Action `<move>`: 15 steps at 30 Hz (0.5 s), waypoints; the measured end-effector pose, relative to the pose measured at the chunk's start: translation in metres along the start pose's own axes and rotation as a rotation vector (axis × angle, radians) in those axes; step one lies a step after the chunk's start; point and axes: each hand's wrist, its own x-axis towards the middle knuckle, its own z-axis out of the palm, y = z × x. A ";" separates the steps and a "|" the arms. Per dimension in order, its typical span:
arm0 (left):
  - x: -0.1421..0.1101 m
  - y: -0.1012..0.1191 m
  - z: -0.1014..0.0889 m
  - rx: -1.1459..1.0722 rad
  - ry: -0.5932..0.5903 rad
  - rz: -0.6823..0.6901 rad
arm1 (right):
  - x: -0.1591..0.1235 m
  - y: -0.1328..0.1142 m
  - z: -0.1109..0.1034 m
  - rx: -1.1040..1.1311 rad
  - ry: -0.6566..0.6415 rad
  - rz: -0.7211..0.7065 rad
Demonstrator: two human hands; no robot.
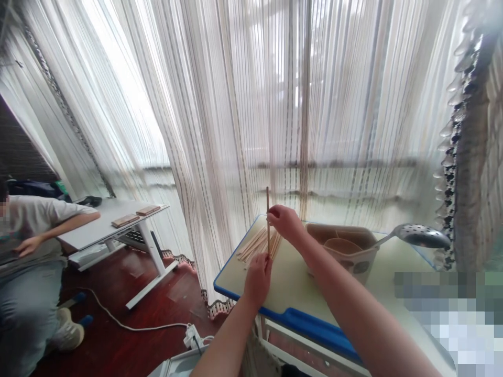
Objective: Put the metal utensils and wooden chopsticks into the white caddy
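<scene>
A thin brown chopstick (269, 236) stands upright above the small table. My left hand (258, 278) is closed around its lower end. Higher up, the fingertips of my right hand (286, 224) pinch the same stick, and its tip rises above them. Behind my hands, a loose pile of light wooden chopsticks (254, 245) lies on the tabletop; part of it is hidden by my left hand. To the right is a beige utensil holder (341, 230) with divided compartments, partly covered by my right forearm. A metal slotted ladle (421, 235) leans out of it.
The table (387, 288) has a raised blue edge. Sheer curtains (236, 104) hang just behind it. At left a person (35, 251) sits by a white desk (84, 230). A cable runs over the floor to a power strip (192, 336).
</scene>
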 end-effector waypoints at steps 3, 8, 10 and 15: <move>0.016 0.021 -0.004 -0.314 -0.023 -0.056 | -0.002 -0.009 -0.032 0.135 -0.016 -0.068; 0.050 0.069 -0.009 -0.391 -0.038 0.105 | -0.020 -0.018 -0.093 0.191 0.100 -0.200; 0.063 0.086 -0.005 -0.348 -0.058 0.178 | -0.030 -0.016 -0.113 0.180 0.151 -0.217; 0.090 0.116 0.027 -0.375 -0.120 0.281 | -0.041 0.001 -0.149 0.146 0.259 -0.211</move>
